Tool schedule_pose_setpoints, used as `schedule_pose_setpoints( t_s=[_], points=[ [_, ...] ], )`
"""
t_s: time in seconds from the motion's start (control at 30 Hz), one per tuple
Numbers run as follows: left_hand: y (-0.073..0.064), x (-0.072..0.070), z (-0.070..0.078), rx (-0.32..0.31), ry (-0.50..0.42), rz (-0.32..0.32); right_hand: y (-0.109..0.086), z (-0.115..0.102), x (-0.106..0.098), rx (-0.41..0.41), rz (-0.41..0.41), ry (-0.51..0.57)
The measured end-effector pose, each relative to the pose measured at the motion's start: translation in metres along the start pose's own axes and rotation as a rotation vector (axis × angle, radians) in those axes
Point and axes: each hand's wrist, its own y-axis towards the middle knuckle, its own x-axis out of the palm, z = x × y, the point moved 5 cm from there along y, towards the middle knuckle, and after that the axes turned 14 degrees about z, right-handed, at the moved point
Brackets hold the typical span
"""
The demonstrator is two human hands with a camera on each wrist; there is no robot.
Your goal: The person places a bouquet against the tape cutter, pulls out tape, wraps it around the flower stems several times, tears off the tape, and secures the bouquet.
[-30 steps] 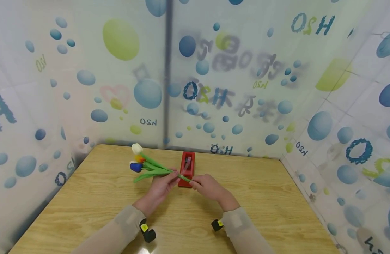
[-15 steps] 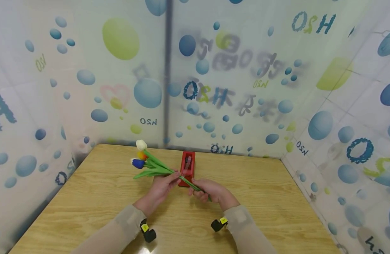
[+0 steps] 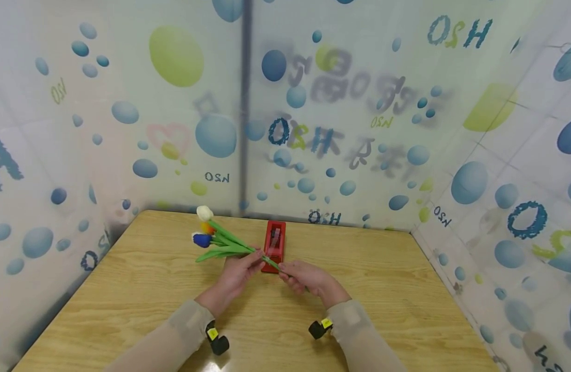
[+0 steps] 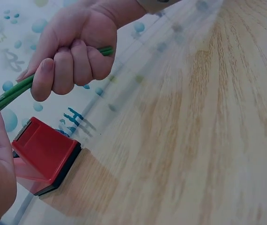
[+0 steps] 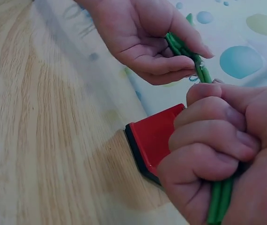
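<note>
Change noted: half a second ago a length of stem was left exposed below the right hand (image 3: 308, 277); now the lower stems (image 5: 219, 201) are mostly enclosed by its curled fingers, only the cut ends left showing in the wrist views. The flower heads are barely shifted. By judgement, the bunch of tulips (image 3: 230, 250) is now held more firmly, at two places.

Hands: the stems are pinched by the left hand (image 3: 239, 271) between thumb and fingers, and are clasped in a fist by the right, just beside it. A clear film, apparently tape (image 5: 200, 62), is seen on the stems in the gap.

Pose: both forearms are extended from the near edge and angled inward. The bunch is held aslant above the tabletop (image 3: 374, 289), heads to the left, the white tulip head (image 3: 204, 213) uppermost, the blue one (image 3: 202, 239) lower. Behind the hands, a red tape dispenser (image 3: 276, 253) is stood on the tabletop, its near end crossed by the stems in the head view.
</note>
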Motion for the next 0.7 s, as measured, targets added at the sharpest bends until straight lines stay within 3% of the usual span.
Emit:
schedule_pose_setpoints(
  t_s=[0.13,0.27,0.43,0.57,0.7],
  points=[
    [-0.003,0.003,0.001,-0.018,-0.03,-0.044,0.001,-0.005,-0.001,-0.123,0.063,-0.094],
    [-0.006,0.006,0.003,-0.02,-0.041,-0.086,0.001,-0.012,-0.002,-0.27,0.148,-0.28],
    [-0.005,0.004,0.002,-0.024,-0.06,-0.05,0.001,-0.02,-0.003,-0.45,0.255,-0.57],
    [-0.002,0.001,0.001,-0.042,-0.075,-0.021,-0.002,-0.026,-0.003,-0.52,0.301,-0.73],
    [0.0,0.0,0.0,-0.061,-0.075,-0.008,-0.005,-0.03,-0.003,-0.537,0.317,-0.817]
  ],
)
